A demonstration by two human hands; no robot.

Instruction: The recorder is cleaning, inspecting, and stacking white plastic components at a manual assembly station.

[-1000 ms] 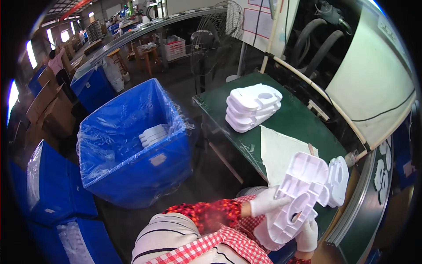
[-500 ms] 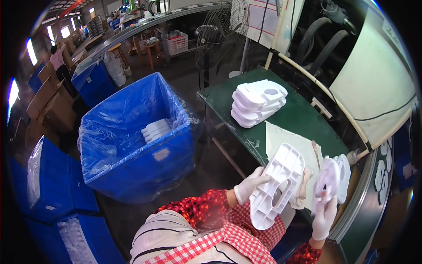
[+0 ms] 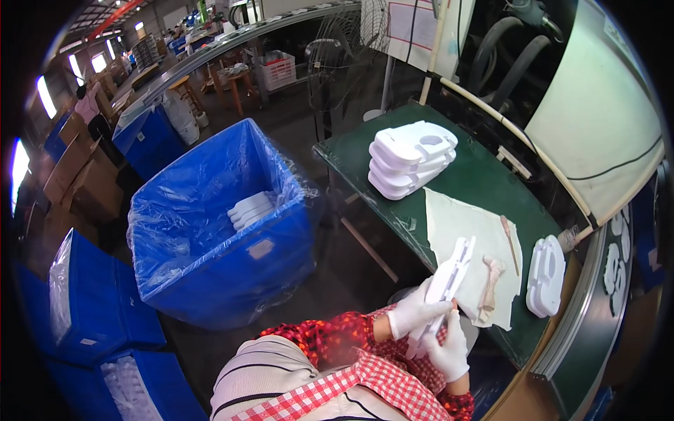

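White moulded plastic (image 3: 448, 272) is pinched by both hands (image 3: 415, 311) at a green table (image 3: 484, 182), blue bin (image 3: 232, 281) leftward.

Left fingers (image 3: 440, 307) near right fingers (image 3: 455, 325), bent

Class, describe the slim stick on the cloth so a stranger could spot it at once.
On the green worktable lies a pale cloth. The slim stick rests near the cloth's right edge, straight and thin, unlike the crumpled, thicker bundle to its lower left.
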